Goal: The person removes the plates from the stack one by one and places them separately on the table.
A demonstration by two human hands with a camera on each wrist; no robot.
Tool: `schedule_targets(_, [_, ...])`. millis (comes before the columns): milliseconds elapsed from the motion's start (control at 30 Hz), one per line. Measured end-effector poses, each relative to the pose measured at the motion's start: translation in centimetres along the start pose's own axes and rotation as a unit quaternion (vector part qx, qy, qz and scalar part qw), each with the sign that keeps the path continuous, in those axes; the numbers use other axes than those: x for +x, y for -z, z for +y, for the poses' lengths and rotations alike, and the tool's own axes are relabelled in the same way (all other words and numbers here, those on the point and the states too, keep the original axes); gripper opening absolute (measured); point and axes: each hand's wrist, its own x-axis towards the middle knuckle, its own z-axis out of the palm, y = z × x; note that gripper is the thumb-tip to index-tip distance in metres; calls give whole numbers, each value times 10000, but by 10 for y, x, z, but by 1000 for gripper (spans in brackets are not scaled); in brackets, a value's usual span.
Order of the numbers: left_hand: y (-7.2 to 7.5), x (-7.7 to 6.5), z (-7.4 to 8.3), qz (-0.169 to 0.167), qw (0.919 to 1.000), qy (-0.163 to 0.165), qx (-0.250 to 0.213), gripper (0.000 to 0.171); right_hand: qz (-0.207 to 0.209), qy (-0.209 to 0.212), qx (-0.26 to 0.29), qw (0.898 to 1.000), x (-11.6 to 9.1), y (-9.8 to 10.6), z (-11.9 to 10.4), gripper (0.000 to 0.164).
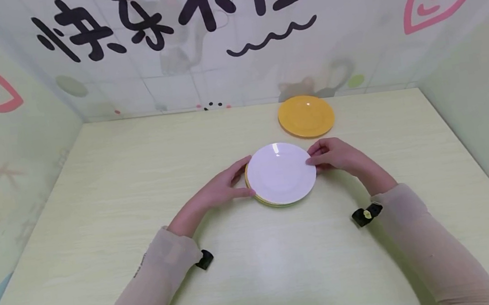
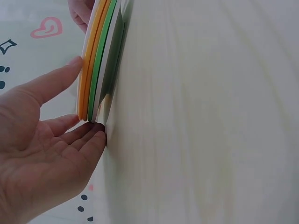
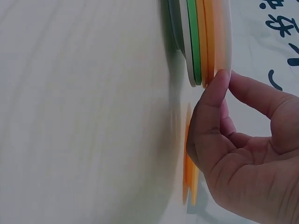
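Observation:
A white plate (image 1: 281, 174) lies on top of a stack of plates near the middle of the table. Below it the left wrist view shows orange plates (image 2: 87, 88), a green plate (image 2: 99, 65) and a pale plate (image 2: 106, 70). My left hand (image 1: 221, 188) is at the stack's left side, thumb at the rim and fingers extended along the edge. On the opposite side my right hand (image 1: 337, 155) pinches the white plate's rim between thumb and index finger. In the right wrist view the white plate (image 3: 227, 37) is slightly lifted on that side, with a gap over the orange ones.
Behind the stack, towards the back wall, a yellow-orange plate (image 1: 306, 117) lies on the pale wooden table (image 1: 136, 155). A printed backdrop (image 1: 236, 80) stands along the table's back edge, with side panels left and right. Both sleeves carry small black wrist devices (image 1: 367, 214).

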Motion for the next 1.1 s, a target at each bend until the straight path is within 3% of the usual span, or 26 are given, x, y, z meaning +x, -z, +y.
schedule_targets(267, [0, -2, 2, 37, 9996, 188, 221, 89, -237, -128, 703, 9972, -4, 13, 2, 33])
schedule_targets(867, [-1, -2, 2, 26, 9992, 268, 310, 90, 678, 18, 1236, 9900, -19, 54, 10, 33])
schedule_targets(1100, [-1, -3, 4, 64, 9988, 364, 331, 90, 988, 109, 1962, 9755, -25, 72, 19, 31])
